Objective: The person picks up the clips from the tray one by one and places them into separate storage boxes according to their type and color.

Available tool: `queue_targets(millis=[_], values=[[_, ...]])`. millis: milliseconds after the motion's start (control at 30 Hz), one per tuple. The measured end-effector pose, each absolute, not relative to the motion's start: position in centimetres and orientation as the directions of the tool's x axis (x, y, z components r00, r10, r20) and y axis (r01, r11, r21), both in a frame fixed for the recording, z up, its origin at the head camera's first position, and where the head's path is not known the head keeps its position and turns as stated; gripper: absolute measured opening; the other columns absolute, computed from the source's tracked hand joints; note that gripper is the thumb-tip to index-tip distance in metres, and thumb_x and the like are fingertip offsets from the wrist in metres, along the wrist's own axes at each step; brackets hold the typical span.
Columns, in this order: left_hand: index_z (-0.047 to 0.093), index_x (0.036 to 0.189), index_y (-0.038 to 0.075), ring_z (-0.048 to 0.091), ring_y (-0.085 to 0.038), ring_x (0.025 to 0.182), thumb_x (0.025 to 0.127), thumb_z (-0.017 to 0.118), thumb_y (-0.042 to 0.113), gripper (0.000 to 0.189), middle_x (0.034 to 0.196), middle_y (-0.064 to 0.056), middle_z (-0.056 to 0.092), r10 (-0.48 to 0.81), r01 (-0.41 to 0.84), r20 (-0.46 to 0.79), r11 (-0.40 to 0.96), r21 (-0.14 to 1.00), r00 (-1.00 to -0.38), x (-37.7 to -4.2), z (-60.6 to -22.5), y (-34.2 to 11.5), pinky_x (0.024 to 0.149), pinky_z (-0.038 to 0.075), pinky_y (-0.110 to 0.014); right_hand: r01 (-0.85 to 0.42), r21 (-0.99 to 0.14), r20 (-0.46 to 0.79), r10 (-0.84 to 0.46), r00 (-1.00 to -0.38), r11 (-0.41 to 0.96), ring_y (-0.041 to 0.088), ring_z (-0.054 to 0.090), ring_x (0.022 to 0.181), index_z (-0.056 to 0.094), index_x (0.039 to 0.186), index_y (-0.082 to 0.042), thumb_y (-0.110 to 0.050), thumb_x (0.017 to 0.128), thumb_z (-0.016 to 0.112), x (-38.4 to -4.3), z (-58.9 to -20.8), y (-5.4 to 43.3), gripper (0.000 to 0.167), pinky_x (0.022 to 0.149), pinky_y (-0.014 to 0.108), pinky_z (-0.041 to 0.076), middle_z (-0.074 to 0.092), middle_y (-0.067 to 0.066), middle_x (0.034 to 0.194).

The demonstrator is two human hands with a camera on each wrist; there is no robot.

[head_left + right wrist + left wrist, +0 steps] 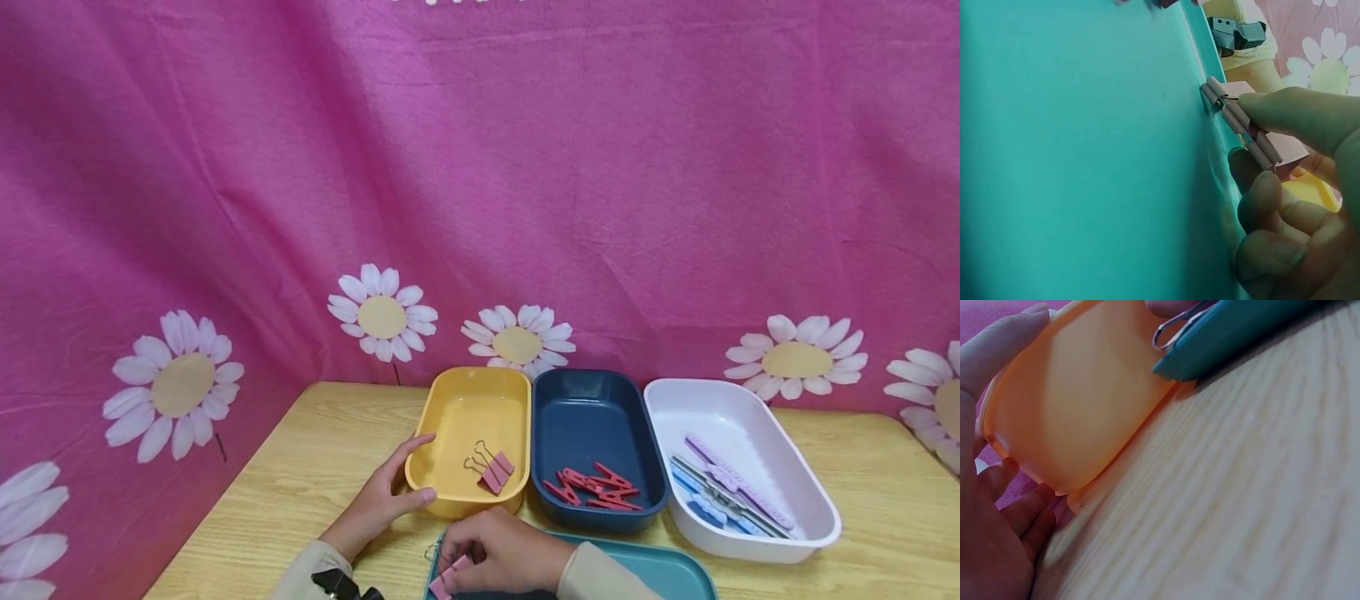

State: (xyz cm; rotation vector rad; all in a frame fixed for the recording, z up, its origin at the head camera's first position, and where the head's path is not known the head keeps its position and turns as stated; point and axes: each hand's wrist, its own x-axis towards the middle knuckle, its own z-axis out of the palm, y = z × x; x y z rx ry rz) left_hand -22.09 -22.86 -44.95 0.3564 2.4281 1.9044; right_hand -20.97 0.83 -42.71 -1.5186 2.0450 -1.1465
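Note:
My left hand (385, 498) spans the near left corner of a yellow tray (468, 396), its thumb at the rim. In the left wrist view, the other fingers (1032, 509) rest loosely against the tray's outer wall. Two pink binder clips (495, 477) with wire handles lie inside this tray. Between thumb and fingers, my right hand (510, 552) pinches another pink binder clip (1244, 125) at the rim of a teal tray (675, 562). One wire loop (1169, 334) of that clip shows in the left wrist view.
A navy tray (585, 408) with several red clothespins (592, 486) stands beside the yellow one. Farther right, a white tray (705, 400) holds purple, blue and silver-grey strip-like pieces (738, 492). A pink flowered cloth (600, 208) hangs behind the wooden table (300, 467).

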Motion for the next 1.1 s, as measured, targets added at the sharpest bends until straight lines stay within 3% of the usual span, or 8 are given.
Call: queue_targets(millis=[200, 400, 700, 900, 1100], values=[[0.043, 0.143, 0.031, 0.025, -0.024, 0.142, 0.086, 0.072, 0.015, 0.065, 0.159, -0.008, 0.020, 0.200, 0.162, 0.118, 0.221, 0.962, -0.973, -22.0, -44.9, -22.9, 0.113, 0.016, -0.045, -0.521, -0.847, 0.144, -0.899, -0.413, 0.104, -0.005, 0.046, 0.063, 0.071, 0.094, -0.018, -0.026, 0.090, 0.069, -21.2, -42.8, 0.9, 0.010, 0.054, 0.012, 0.038, 0.053, -0.015, 0.070], [0.042, 0.144, 0.029, 0.026, -0.025, 0.141, 0.087, 0.071, 0.015, 0.065, 0.158, -0.007, 0.022, 0.216, 0.167, 0.118, 0.225, 0.960, -0.969, -22.0, -44.9, -22.9, 0.112, 0.020, -0.043, -0.498, -0.858, 0.134, -0.883, -0.450, 0.123, -0.003, 0.046, 0.064, 0.072, 0.095, -0.020, -0.027, 0.090, 0.069, -21.3, -42.8, 1.0, 0.010, 0.055, 0.013, 0.035, 0.051, -0.014, 0.069], [0.041, 0.145, 0.029, 0.031, -0.022, 0.139, 0.088, 0.070, 0.013, 0.066, 0.156, -0.004, 0.026, 0.216, 0.165, 0.115, 0.228, 0.960, -0.969, -21.9, -45.0, -22.8, 0.107, 0.028, -0.024, -0.467, -0.878, 0.145, -0.875, -0.461, 0.100, -0.002, 0.047, 0.067, 0.071, 0.098, -0.019, -0.025, 0.090, 0.068, -21.1, -42.6, 0.9, 0.010, 0.058, 0.013, 0.038, 0.055, -0.014, 0.073], [0.038, 0.148, 0.023, 0.035, -0.021, 0.137, 0.088, 0.069, 0.011, 0.069, 0.155, -0.001, 0.029, 0.237, 0.161, 0.109, 0.214, 0.963, -0.965, -21.9, -45.0, -22.9, 0.104, 0.031, -0.019, -0.469, -0.881, 0.174, -0.874, -0.453, 0.068, -0.003, 0.047, 0.065, 0.071, 0.096, -0.018, -0.026, 0.090, 0.069, -20.6, -42.5, 0.7, 0.010, 0.057, 0.012, 0.038, 0.055, -0.015, 0.072], [0.038, 0.147, 0.026, 0.041, -0.023, 0.133, 0.089, 0.069, 0.014, 0.068, 0.155, -0.005, 0.028, 0.239, 0.163, 0.111, 0.211, 0.964, -0.965, -22.0, -44.9, -23.0, 0.101, 0.034, -0.017, -0.475, -0.878, 0.195, -0.861, -0.469, 0.060, -0.002, 0.047, 0.064, 0.071, 0.096, -0.020, -0.027, 0.089, 0.070, -20.4, -41.8, 0.5, 0.010, 0.057, 0.013, 0.039, 0.056, -0.014, 0.073]])
